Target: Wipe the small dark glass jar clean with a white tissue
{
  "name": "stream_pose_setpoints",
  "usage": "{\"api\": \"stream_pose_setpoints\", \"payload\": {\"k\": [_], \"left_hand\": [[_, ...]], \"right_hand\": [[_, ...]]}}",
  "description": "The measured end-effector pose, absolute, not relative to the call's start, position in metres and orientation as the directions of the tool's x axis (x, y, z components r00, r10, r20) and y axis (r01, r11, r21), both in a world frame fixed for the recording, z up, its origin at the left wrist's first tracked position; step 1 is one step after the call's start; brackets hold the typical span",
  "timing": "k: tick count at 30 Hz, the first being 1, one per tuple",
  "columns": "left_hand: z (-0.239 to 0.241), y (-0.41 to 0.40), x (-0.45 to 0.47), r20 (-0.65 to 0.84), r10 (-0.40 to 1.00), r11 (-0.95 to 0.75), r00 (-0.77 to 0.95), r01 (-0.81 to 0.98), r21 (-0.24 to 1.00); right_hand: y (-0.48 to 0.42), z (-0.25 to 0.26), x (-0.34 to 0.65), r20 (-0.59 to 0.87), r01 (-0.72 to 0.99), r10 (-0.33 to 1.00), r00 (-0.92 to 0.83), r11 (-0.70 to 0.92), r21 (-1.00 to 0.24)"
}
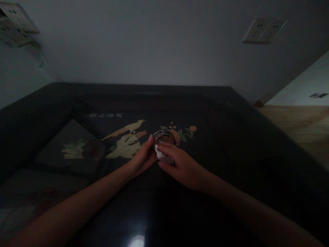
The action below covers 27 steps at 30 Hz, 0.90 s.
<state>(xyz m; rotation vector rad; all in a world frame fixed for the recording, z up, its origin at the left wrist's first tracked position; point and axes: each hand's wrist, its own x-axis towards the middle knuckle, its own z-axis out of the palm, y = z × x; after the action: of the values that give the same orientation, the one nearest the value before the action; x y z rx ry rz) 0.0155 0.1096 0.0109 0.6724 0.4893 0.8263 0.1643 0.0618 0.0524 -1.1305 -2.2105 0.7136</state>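
Note:
A small clear glass stands on a dark lacquered table. My left hand curls around the glass's left side and steadies it. My right hand pinches a white wad of tissue or cloth and presses it against the near side of the glass. The lower part of the glass is hidden behind my fingers. The light is dim.
The table top carries an inlaid picture of a bird, flowers and a line of characters. A grey wall rises behind, with socket plates at upper right and others at upper left. Wooden floor lies to the right.

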Motion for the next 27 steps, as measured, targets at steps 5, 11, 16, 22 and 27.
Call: {"api": "stream_pose_setpoints", "payload": {"k": [5, 11, 16, 22, 27], "left_hand": [[0.017, 0.108, 0.016, -0.169, 0.794, 0.511, 0.583, -0.492, 0.704], [0.010, 0.109, 0.016, -0.147, 0.784, 0.515, 0.604, -0.499, 0.697], [-0.003, 0.112, 0.014, -0.157, 0.798, 0.510, 0.582, -0.513, 0.691], [-0.008, 0.114, 0.013, -0.156, 0.813, 0.492, 0.561, -0.518, 0.700], [0.001, 0.111, 0.015, -0.142, 0.805, 0.491, 0.576, -0.513, 0.704]], "right_hand": [[0.060, 0.052, 0.163, 0.214, 0.567, 0.831, -0.513, 0.516, -0.643], [0.062, 0.059, 0.165, 0.155, 0.709, 0.785, -0.600, 0.612, -0.351], [0.061, 0.056, 0.164, 0.163, 0.734, 0.722, -0.672, 0.679, 0.019], [0.061, 0.055, 0.162, 0.182, 0.745, 0.723, -0.667, 0.657, 0.119], [0.062, 0.049, 0.160, 0.255, 0.760, 0.762, -0.595, 0.637, -0.130]]}}
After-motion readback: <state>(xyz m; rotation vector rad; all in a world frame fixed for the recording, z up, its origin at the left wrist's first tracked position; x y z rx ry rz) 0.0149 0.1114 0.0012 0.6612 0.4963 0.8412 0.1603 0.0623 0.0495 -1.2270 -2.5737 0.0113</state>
